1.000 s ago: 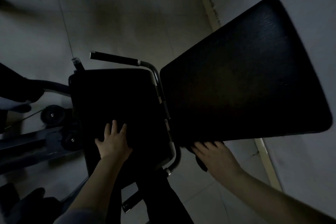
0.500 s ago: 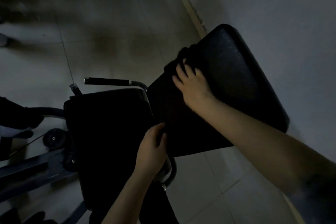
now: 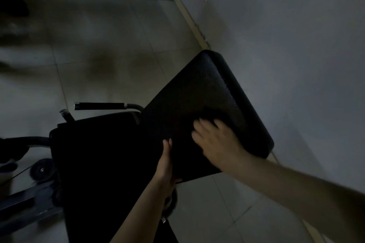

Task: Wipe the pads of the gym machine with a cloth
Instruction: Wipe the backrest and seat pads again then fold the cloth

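The scene is very dark. A black back pad [image 3: 207,92] of the gym machine tilts up toward the wall on the right. My right hand [image 3: 215,142] presses flat on its lower part, blurred, with a dark cloth [image 3: 209,113] bunched under and ahead of the fingers. My left hand [image 3: 165,162] grips the near left edge of the back pad, thumb on top. A black seat pad [image 3: 94,156] lies to the left, almost lost in shadow.
A black-gripped handle bar [image 3: 100,106] sticks out beyond the seat pad. Wheels [image 3: 42,168] and a grey frame rail [image 3: 23,207] sit at the lower left. A pale wall [image 3: 286,35] rises on the right above a tiled floor [image 3: 118,35].
My right hand has slid the cloth from the back pad's upper left corner down toward its lower middle. My left hand went from the seat pad to the back pad's edge.
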Motion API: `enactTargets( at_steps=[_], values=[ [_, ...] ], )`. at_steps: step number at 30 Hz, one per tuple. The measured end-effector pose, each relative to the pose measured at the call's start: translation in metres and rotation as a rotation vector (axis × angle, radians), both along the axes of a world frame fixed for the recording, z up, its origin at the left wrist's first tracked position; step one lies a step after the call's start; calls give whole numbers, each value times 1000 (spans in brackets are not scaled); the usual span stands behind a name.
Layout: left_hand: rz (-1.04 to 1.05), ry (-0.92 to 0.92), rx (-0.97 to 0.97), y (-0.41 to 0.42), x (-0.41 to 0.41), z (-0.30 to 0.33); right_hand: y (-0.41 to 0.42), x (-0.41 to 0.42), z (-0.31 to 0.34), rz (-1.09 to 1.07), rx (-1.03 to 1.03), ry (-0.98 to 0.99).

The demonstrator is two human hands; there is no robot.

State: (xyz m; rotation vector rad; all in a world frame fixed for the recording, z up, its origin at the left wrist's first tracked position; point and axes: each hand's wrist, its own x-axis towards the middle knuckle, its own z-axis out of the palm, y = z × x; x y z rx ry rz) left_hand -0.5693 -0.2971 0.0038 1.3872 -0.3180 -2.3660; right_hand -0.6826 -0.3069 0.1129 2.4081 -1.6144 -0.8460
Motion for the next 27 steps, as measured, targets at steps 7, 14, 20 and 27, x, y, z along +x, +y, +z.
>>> enactTargets(
  at_steps=[7, 14, 20, 27],
  values=[
    [100, 52, 19, -4, 1, -2, -151, 32, -18, -118, -115, 86],
    [175, 54, 79, -2, 6, -3, 13, 13, -35, -1, 163, -57],
    [-102, -256, -100, -16, -24, -7, -65, -3, 29, -14, -53, -53],
    [-60, -180, 93, -17, -18, -11, -101, 5, 20, -110, -139, -93]
  ],
)
